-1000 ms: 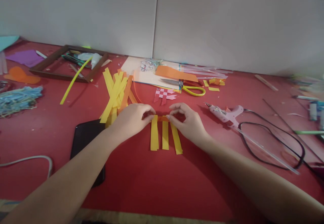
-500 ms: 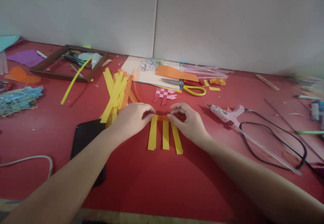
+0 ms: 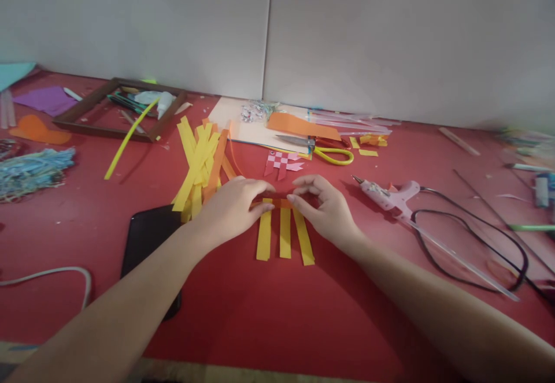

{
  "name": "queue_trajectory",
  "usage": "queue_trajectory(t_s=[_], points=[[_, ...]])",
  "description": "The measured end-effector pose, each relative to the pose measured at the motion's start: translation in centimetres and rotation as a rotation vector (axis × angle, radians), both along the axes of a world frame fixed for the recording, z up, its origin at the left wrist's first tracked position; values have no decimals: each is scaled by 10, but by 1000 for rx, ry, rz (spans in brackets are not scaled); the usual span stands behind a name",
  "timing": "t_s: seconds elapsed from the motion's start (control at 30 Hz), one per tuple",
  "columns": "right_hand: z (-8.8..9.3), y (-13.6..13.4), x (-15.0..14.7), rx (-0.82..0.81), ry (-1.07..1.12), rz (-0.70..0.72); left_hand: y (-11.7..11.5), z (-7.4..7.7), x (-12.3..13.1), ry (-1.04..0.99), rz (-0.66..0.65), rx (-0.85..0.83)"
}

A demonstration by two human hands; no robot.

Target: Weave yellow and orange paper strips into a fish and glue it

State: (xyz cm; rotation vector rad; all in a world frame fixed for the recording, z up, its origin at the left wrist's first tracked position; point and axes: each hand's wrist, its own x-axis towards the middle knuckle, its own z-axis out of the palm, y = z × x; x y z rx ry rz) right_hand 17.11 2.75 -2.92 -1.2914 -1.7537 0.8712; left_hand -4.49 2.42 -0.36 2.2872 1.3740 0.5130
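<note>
Between my hands lies an orange paper strip [image 3: 284, 203] running crosswise, with three yellow paper strips [image 3: 285, 238] hanging from it toward me. My left hand [image 3: 236, 207] curls at the left end, its thumb against the top of the leftmost yellow strip and its fingers bent over the orange one. At the right end my right hand [image 3: 325, 207] pinches the orange strip, thumb tip on it near the rightmost yellow strip. Just beyond my hands sits a small pink-and-red woven paper fish [image 3: 281, 162]. A pile of yellow and orange strips [image 3: 197, 160] rests beside my left hand.
A pink glue gun [image 3: 388, 195] with a looped black cord lies at right. Yellow-handled scissors [image 3: 332, 153] rest near an orange paper piece [image 3: 303, 125]. A black phone [image 3: 150, 235] lies under my left forearm. A brown frame [image 3: 106, 131] with tools is at back left.
My left hand has shifted slightly right, and its thumb now lies over the leftmost yellow strip. My right hand keeps nearly the same place.
</note>
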Motion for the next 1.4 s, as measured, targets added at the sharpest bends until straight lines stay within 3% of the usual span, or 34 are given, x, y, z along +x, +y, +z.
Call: queue_trajectory(t_s=[0.37, 0.97, 1.23, 1.4], points=[[-5, 2, 2, 11, 126, 5, 0, -2, 0, -64, 29, -4], [0, 1, 4, 133, -187, -70, 1, 2, -1, -31, 56, -30], [2, 1, 7, 62, -172, -98, 0, 2, -1, -55, 63, -80], [0, 3, 7, -20, -15, -96, 0, 4, -2, -48, 98, -119]])
